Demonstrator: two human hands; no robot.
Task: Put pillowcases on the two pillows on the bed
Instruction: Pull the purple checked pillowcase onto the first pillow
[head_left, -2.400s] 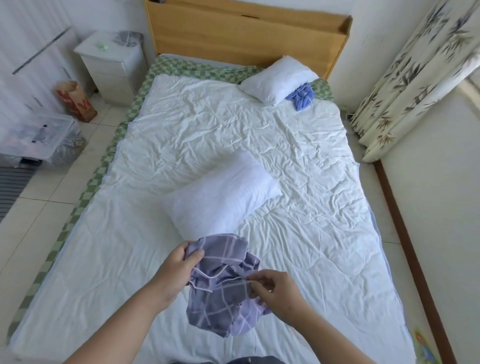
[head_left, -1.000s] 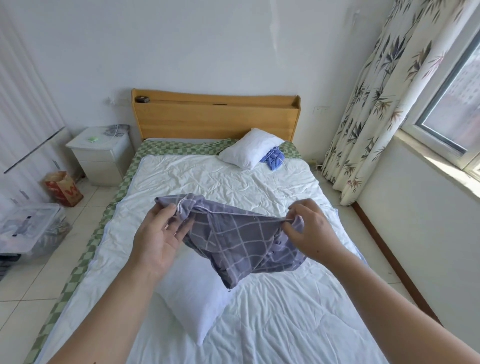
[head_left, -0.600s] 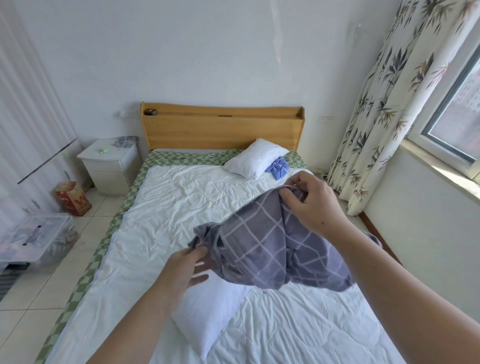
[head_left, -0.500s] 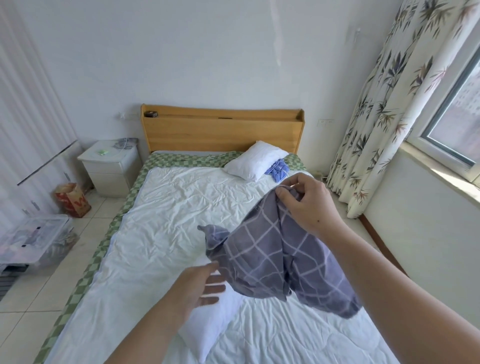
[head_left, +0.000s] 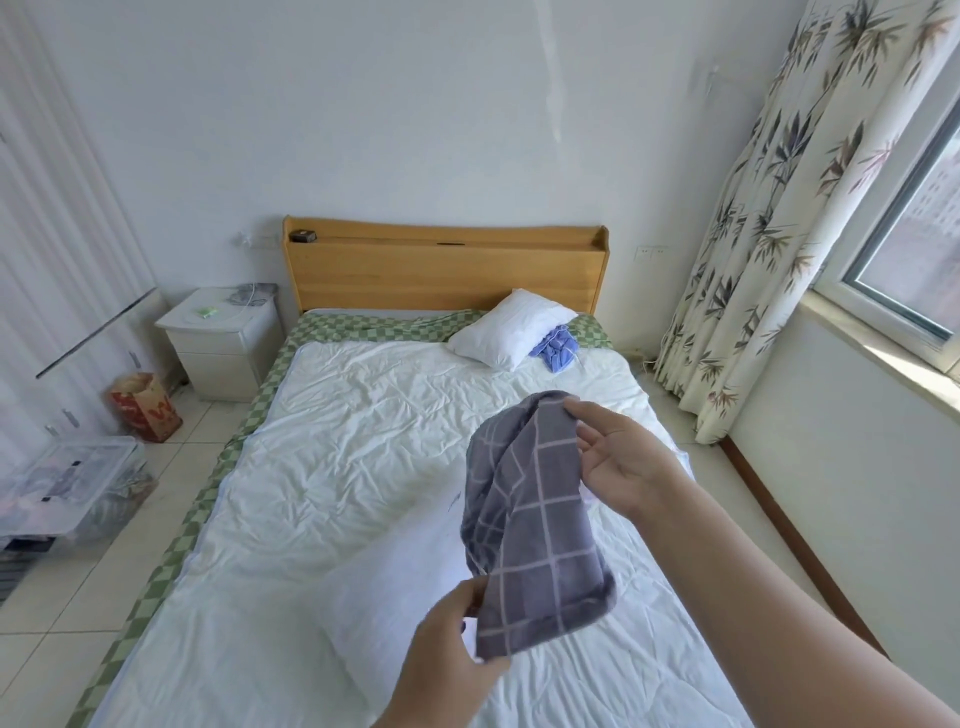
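Observation:
A grey checked pillowcase (head_left: 530, 525) hangs in the air over the bed (head_left: 337, 457). My right hand (head_left: 618, 467) pinches its top edge between thumb and fingers. My left hand (head_left: 447, 649) grips its lower corner from below. A bare white pillow (head_left: 384, 603) lies on the quilt under the cloth, partly hidden by my left hand. A second white pillow (head_left: 506, 328) rests near the headboard, with a crumpled blue pillowcase (head_left: 557, 354) beside it on the right.
A wooden headboard (head_left: 441, 270) stands at the far end. A white nightstand (head_left: 221, 338), a red paper bag (head_left: 148, 408) and a clear storage box (head_left: 67, 483) stand on the floor at left. A leaf-patterned curtain (head_left: 769, 218) and window are at right.
My left hand let go of the cloth, dropped lower and took hold of its bottom corner. The pillowcase now hangs lengthwise from my right hand rather than stretched sideways.

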